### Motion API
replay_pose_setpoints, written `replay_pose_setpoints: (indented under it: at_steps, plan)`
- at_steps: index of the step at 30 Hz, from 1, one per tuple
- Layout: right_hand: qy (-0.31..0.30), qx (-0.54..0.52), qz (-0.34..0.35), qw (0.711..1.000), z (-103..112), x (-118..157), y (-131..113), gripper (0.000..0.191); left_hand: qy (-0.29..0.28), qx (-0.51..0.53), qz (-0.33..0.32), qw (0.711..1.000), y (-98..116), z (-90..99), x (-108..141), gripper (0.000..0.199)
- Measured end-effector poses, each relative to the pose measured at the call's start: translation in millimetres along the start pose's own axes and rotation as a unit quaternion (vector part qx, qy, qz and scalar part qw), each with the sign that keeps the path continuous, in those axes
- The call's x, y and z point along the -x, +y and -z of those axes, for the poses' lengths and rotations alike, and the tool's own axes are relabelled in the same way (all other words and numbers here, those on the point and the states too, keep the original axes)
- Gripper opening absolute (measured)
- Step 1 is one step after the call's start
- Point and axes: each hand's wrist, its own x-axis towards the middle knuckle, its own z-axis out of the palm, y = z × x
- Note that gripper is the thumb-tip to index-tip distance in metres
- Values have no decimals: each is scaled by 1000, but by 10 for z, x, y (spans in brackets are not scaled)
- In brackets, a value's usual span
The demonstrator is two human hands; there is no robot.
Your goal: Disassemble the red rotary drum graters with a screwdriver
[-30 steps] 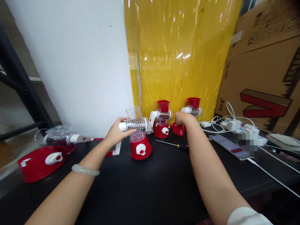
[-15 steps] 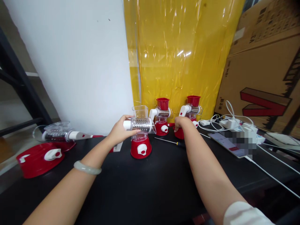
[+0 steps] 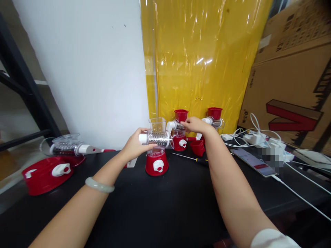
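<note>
My left hand (image 3: 137, 143) is wrapped round the drum part of a clear and red rotary grater (image 3: 158, 164), which stands upright on the black table (image 3: 155, 206). My right hand (image 3: 193, 124) is at the drum of a second grater (image 3: 179, 141) with a red hopper, its fingers bent; whether they grip it I cannot tell. Below that hand a loose red cup-shaped part (image 3: 198, 148) lies on the table. A third grater (image 3: 214, 113) stands behind my right wrist, partly hidden.
A screwdriver (image 3: 184, 156) lies behind my right forearm. At the left are a red base (image 3: 46, 175) and a tipped grater (image 3: 66, 148). Right: a phone (image 3: 253, 162), white cables and chargers (image 3: 258, 137), a large carton (image 3: 289, 75). A yellow curtain (image 3: 201, 69) hangs behind.
My right hand has moved up and left, from low beside the third grater to the second grater's drum. The loose red part now shows. My left hand keeps its hold.
</note>
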Motion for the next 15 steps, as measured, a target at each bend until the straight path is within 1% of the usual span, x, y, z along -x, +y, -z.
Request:
replay_pose_setpoints:
  at_steps: [3,6,8,10,12,15]
  plan:
    - [7,-113,63,992,-67,51,-168,68,1,-7,-4,1000,2,-1,1,70]
    - [5,-204,94,975,-316,73,-227,77,9,-22,-12,1000,-15,12,2,78]
    - [40,-257,108,959,-545,72,-196,78,14,-38,-21,999,-27,33,9,72]
    - [66,-306,136,940,-780,75,-127,77,19,-54,-27,998,-35,56,23,56]
    - [68,-349,165,920,-988,97,-52,74,25,-66,-24,997,-44,70,43,42]
    - [41,-395,190,898,-1208,166,16,66,31,-74,-10,997,-60,67,63,33]
